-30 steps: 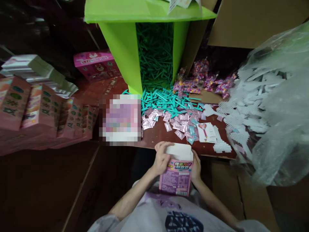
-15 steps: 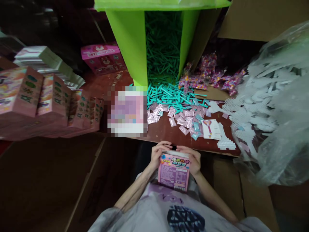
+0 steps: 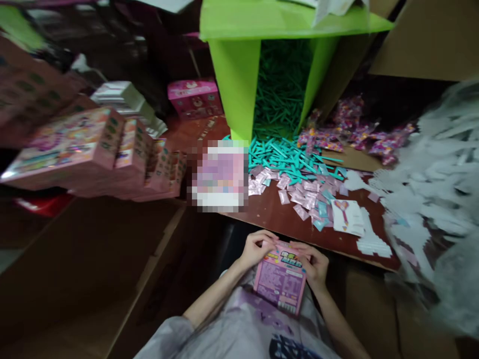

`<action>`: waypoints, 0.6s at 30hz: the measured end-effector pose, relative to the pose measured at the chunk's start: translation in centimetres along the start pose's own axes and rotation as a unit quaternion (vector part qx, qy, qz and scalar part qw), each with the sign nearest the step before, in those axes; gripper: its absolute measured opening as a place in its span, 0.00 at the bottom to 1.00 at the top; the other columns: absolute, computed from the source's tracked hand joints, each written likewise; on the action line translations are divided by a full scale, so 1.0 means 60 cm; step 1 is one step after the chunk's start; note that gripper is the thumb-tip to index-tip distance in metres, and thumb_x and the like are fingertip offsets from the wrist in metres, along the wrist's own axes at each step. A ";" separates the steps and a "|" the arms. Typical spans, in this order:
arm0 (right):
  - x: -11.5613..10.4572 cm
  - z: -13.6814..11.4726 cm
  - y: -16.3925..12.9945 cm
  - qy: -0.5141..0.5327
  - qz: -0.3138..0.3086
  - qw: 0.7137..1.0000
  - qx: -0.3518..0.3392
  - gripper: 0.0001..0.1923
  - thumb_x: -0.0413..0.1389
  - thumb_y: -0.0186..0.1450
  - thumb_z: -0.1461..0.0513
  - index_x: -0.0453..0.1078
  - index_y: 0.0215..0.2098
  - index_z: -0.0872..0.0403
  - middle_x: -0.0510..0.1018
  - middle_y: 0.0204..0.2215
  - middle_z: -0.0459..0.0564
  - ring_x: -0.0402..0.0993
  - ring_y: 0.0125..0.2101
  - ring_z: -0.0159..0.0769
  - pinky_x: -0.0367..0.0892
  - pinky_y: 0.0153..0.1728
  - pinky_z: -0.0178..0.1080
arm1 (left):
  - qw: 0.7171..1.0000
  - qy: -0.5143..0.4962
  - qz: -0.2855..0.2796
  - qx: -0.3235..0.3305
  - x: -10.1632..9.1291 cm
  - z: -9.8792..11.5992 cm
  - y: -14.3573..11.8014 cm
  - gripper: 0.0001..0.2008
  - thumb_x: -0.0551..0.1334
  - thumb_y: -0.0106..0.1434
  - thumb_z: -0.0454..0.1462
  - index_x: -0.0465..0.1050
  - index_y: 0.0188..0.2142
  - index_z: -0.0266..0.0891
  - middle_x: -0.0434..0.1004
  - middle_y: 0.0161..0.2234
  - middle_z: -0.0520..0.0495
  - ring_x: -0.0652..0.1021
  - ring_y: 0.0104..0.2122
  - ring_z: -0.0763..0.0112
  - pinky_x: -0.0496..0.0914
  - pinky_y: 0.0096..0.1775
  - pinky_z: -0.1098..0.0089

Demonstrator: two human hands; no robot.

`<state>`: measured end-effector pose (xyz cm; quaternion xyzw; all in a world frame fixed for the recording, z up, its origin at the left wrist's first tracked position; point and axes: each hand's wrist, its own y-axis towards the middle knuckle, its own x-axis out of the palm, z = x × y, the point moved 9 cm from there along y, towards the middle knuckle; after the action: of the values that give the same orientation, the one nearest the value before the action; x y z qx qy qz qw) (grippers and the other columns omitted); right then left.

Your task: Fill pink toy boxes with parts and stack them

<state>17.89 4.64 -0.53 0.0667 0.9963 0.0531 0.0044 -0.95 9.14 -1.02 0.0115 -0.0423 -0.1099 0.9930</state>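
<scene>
From the head camera I see my left hand (image 3: 256, 248) and my right hand (image 3: 313, 261) both closed around a small pink box (image 3: 281, 277), held low in front of my shirt (image 3: 254, 329). The left grip pinches the top left corner, the right grip pinches the top right, and the fingers fold over the top edge. The box leans a bit to one side.

I think the box could slip, because only the top corners are pinched and the bottom hangs free. If the fingers press too hard on the top, the thin card could bend.

Just past the grip is a dark red worktop (image 3: 269, 212). On it lie a spill of teal sticks (image 3: 288, 157), many small pink packets (image 3: 299, 192), a white card with a heart wand (image 3: 347, 217) and white mesh pieces (image 3: 372, 244). Behind them stands a green box (image 3: 277, 60) full of more sticks. Far left of the grip is a leaning row of pink boxes (image 3: 112, 154). Right of the grip is a big clear bag (image 3: 437, 199) of white pieces. The room is dim and crowded, with brown cardboard (image 3: 86, 269) below.
</scene>
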 end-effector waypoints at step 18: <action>0.253 -0.032 0.286 -0.229 -0.005 0.971 -0.063 0.20 0.53 0.60 0.50 0.71 0.40 0.58 0.78 0.33 0.56 0.73 0.30 0.40 0.67 0.34 0.41 | 0.524 0.617 0.489 0.324 -0.477 0.609 -0.119 0.14 0.67 0.50 0.34 0.73 0.37 0.30 0.65 0.38 0.44 0.69 0.39 0.66 0.69 0.43 0.61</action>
<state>5.11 23.39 3.17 0.0712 0.9639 0.0992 0.2365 -33.47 7.93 32.79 0.3754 0.5493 0.4488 0.5966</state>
